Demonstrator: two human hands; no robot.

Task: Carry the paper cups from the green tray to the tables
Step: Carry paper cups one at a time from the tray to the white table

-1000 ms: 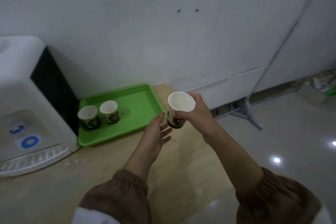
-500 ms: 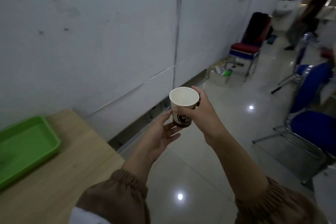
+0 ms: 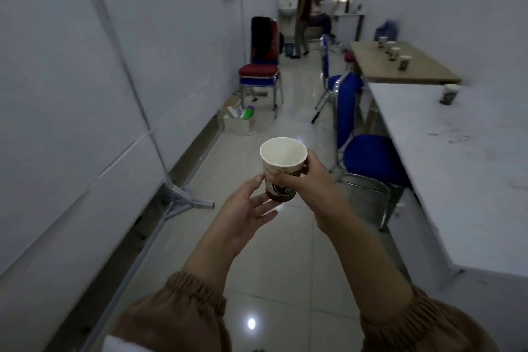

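Note:
My right hand (image 3: 310, 177) grips a white and brown paper cup (image 3: 281, 166), upright and empty, held over the tiled floor. Just below and left of it, my left hand (image 3: 247, 214) is spread with straight fingers under the cup's base, its thumb touching the cup's side. A white table (image 3: 463, 168) runs along the right with one paper cup (image 3: 450, 93) on its far end. Beyond it a wooden table (image 3: 400, 66) carries several more cups (image 3: 395, 53). The green tray is out of view.
Blue chairs (image 3: 363, 148) stand tucked at the white table's left edge. A stack of red and blue chairs (image 3: 260, 71) and a cardboard box (image 3: 238, 120) sit by the left wall. A metal stand foot (image 3: 185, 197) juts onto the floor. A person (image 3: 303, 11) stands far down the corridor.
The view has swung right from the tray and water dispenser to the corridor and tables. The cup stays in my right hand; my left hand has come up under its base.

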